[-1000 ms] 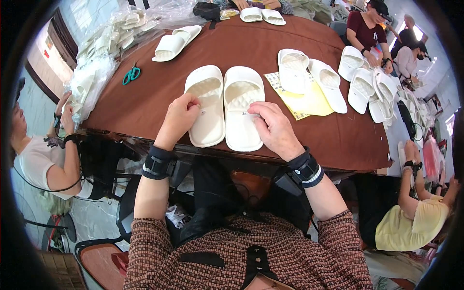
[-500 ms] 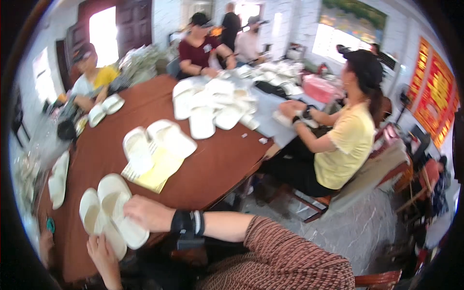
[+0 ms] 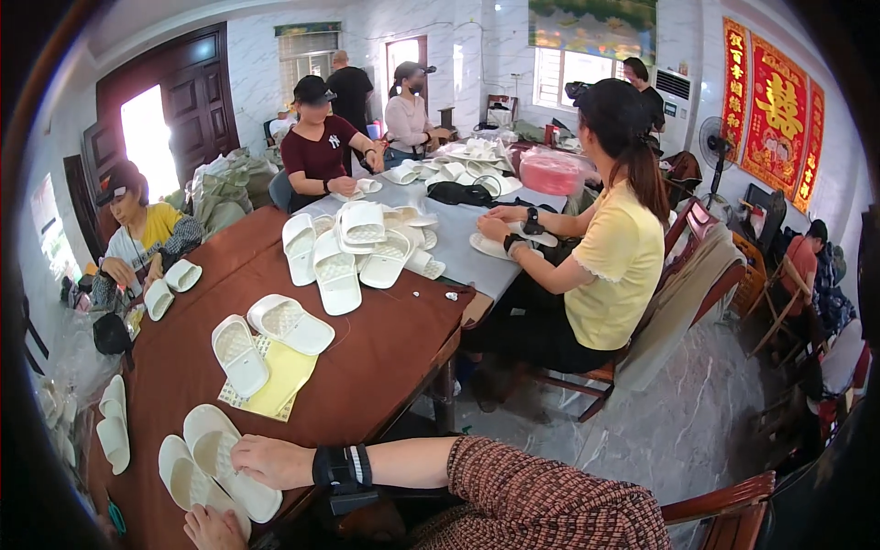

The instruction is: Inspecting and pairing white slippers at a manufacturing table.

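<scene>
A pair of white slippers lies at the table's near left edge, toes pointing away. Over the right slipper (image 3: pixel 213 446) my right hand (image 3: pixel 272 461) is bent, its fingertips drawn together against the footbed behind the strap. Anything small between those fingertips is hidden. At the heel of the left slipper (image 3: pixel 180 470), my left hand (image 3: pixel 213 529) grips the edge, partly cut off by the frame. Just beyond, another pair of slippers (image 3: pixel 291 325) rests partly on a yellow sheet (image 3: pixel 286 378) and a sheet of small printed labels (image 3: pixel 253 401).
A heap of white slippers (image 3: pixel 337 268) covers part of the brown tabletop (image 3: pixel 385 344). One slipper (image 3: pixel 114 426) lies at the left edge. A co-worker in yellow (image 3: pixel 619 257) sits at the right, handling a slipper; others work around the far side. A wooden chair (image 3: pixel 720 504) stands lower right.
The head view has shifted, so the scene sits differently in the frame. My hands stay on the same pair of slippers; my right fingers now lie farther in over the footbed.
</scene>
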{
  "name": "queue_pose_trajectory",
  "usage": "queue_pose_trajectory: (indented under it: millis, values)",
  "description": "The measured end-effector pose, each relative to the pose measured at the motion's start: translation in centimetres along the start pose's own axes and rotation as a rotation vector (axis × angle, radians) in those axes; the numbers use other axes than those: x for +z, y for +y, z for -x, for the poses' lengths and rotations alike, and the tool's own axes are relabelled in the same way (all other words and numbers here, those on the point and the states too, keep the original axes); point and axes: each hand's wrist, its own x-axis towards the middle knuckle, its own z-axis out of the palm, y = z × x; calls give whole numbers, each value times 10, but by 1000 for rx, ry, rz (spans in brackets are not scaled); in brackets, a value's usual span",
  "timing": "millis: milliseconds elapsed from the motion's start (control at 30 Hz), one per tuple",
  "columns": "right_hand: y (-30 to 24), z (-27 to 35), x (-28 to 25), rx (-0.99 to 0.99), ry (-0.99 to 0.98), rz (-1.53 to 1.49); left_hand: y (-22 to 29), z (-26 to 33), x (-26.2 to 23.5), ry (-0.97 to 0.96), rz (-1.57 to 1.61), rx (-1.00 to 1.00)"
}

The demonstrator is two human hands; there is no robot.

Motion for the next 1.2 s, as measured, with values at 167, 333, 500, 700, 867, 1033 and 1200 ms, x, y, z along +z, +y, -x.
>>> queue_pose_trajectory:
  millis: [167,333,500,700,867,1033,1200]
  values:
    - [6,1,0,-10,9,10,6,-2,-11,-17,-49,52]
    - [3,-2,0,-37,14,45,0,18,30,-219,236,-195]
    - [-1,-1,-3,-60,40,44,8,14,16,-118,308,-229]
    - [-3,-3,-1,-62,16,41,5,20,17,-78,338,-213]
    - [-1,0,-5,-19,-10,65,7,17,21,-79,334,-218]
    - [-4,-1,-5,-29,10,46,4,17,27,-17,304,-187]
    - [0,0,-2,-38,23,60,3,18,29,-19,300,-179]
